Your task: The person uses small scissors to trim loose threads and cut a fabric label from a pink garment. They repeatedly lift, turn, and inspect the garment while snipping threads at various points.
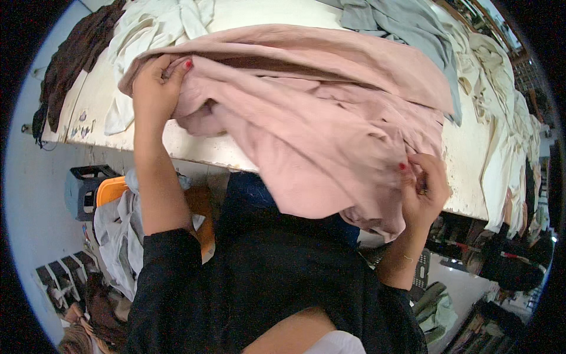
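Note:
A large piece of dusty pink cloth [295, 130] spreads between my hands, partly lying on the white table and partly hanging over its near edge toward me. My left hand [158, 82] pinches its far left corner between thumb and fingers. Lower on the right, my right hand [425, 186] grips the cloth's right side beside the table edge. Several folds cross the middle, and a long flap lies along the far side. Whether it is a finished garment or a loose panel I cannot tell.
White cloth [156, 32] and dark brown cloth [79, 59] lie at the table's far left. Grey cloth [389, 29] and cream cloth [492, 88] drape along the right. Below the white table [194, 147] stand an orange container [111, 190] and a blue-grey stool [82, 192].

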